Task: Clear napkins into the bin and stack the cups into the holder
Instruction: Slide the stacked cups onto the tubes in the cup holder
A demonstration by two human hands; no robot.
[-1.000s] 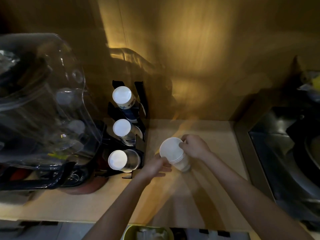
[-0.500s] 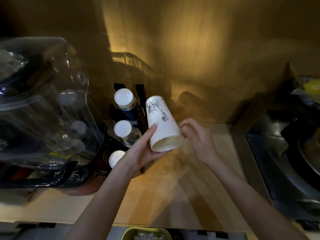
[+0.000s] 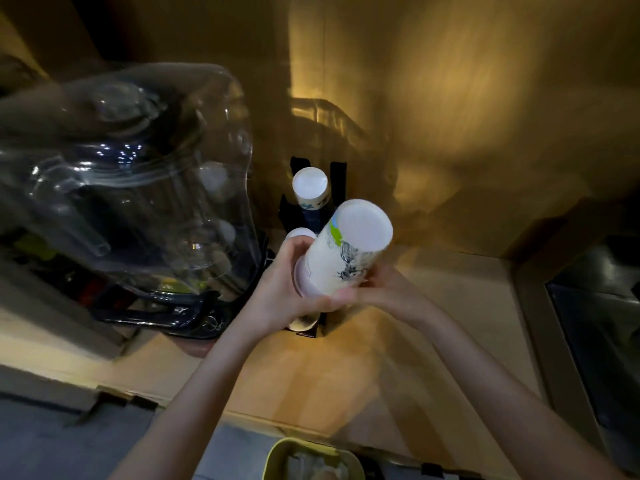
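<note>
A stack of white printed paper cups [image 3: 343, 251] is held upside down and tilted, its base pointing up and to the right. My left hand [image 3: 284, 289] grips its rim end from the left and my right hand [image 3: 384, 289] holds it from below on the right. Just behind it stands the black cup holder [image 3: 337, 183], with one inverted cup stack [image 3: 310, 187] showing at the back. A second stack [image 3: 299, 233] peeks out behind my left hand, and a third [image 3: 303, 323] shows below it. The yellow-green bin [image 3: 311, 459] with white napkins inside sits under the counter's front edge.
A large clear water bottle [image 3: 131, 181] on a dark dispenser base fills the left side, close to the holder. A dark metal sink [image 3: 595, 327] lies at the right. The wooden counter [image 3: 346, 368] runs between them, with a wooden wall behind.
The cup stack went from lying on the counter to lifted and turned base up. Both hands have carried it over the front of the holder, hiding the lower stacks.
</note>
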